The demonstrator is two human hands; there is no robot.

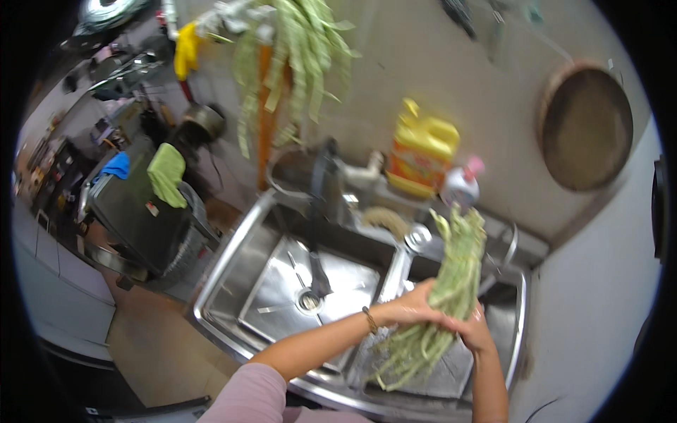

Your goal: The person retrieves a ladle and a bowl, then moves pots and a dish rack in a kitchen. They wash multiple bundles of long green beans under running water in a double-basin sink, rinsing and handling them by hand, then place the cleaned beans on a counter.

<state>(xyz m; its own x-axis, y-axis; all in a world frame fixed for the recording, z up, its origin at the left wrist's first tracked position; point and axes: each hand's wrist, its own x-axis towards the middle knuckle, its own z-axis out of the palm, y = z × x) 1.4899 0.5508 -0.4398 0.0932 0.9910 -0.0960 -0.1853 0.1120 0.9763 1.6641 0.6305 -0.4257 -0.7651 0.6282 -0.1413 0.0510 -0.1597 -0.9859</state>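
Observation:
A bundle of long pale green stems [457, 264], perhaps a stalky vegetable, is held over the right basin [449, 375] of a steel double sink. My left hand [420, 306] wraps round its middle from the left, a beaded bracelet on the wrist. My right hand [473, 328] grips it from the right, close against the left. The thicker ends point up and away; the thin ends spread loosely over the basin. Both hands look wet. Similar long green strips [304, 58] hang from a rack at the upper left.
A dark faucet hose [317, 227] reaches into the left basin [270, 296]. Behind the sink stand a yellow jug [423, 150], a white bottle with a pink top [461, 185] and a metal pot [296, 169]. A round pan [587, 127] hangs on the wall.

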